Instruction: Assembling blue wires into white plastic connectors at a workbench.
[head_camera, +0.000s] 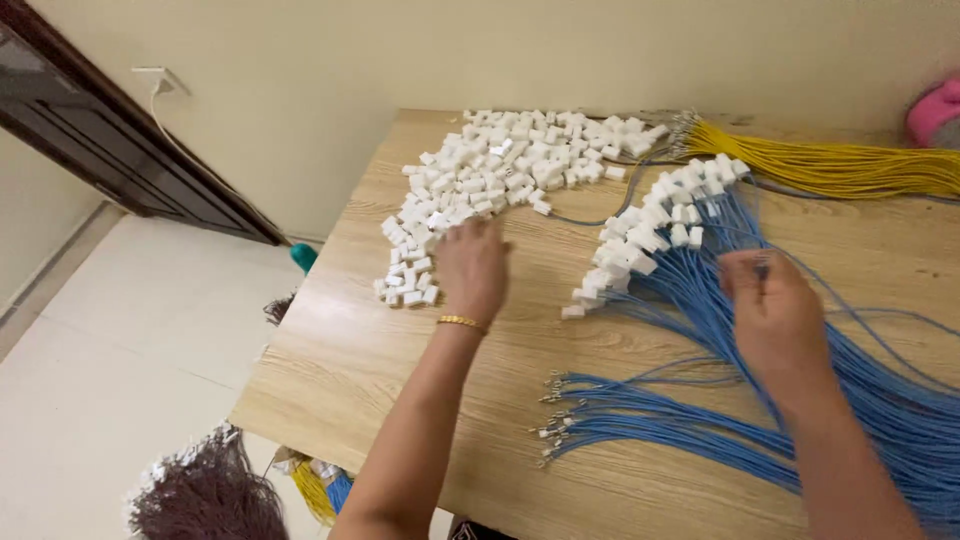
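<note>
While the left hand (470, 268) reaches, fingers loosely spread, into the white plugs (490, 175) at eleven o'clock on the counter (400, 350), the right hand (775, 315) pinches one blue wire (700, 300); advise picking a single plug, keeping the wire tip steady.

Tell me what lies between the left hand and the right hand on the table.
In the head view, between the left hand and right hand lie a row of white connectors on blue wires, plus bare wooden table.

blue wires (900, 420) cropped rightward, pink object (935, 112) (mostly cut)
</note>
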